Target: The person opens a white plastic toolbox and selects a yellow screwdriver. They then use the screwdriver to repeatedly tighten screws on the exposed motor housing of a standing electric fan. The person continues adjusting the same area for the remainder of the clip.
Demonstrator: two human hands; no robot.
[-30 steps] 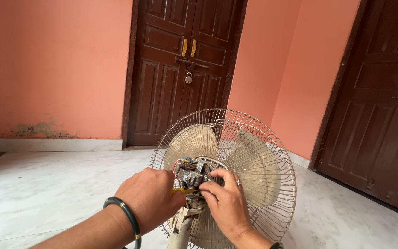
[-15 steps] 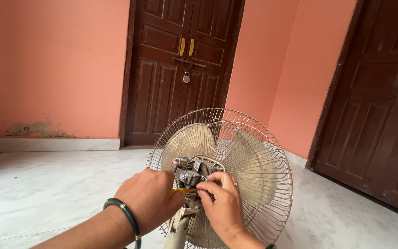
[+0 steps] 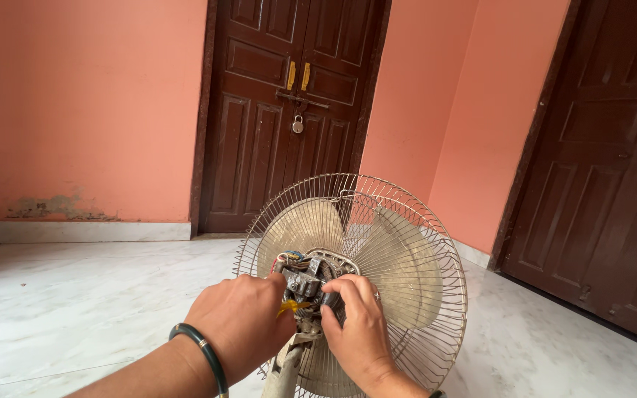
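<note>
Bare grey fan motor (image 3: 311,284) with its rear cover off, mounted behind the dusty wire-caged pedestal fan (image 3: 377,258) on the white marble floor (image 3: 75,295), worked on by 2 hands.

Left hand (image 3: 241,332), green bangle (image 3: 200,357) at the wrist, curled against the motor's left side near a yellow wire (image 3: 289,306); right hand (image 3: 359,328) closed on its right side, fingertips (image 3: 344,287) on top. Probably mid-step on wiring or a fastener, grip partly hidden. Next move likely needs steady bracing and fine fingertip control.
</note>
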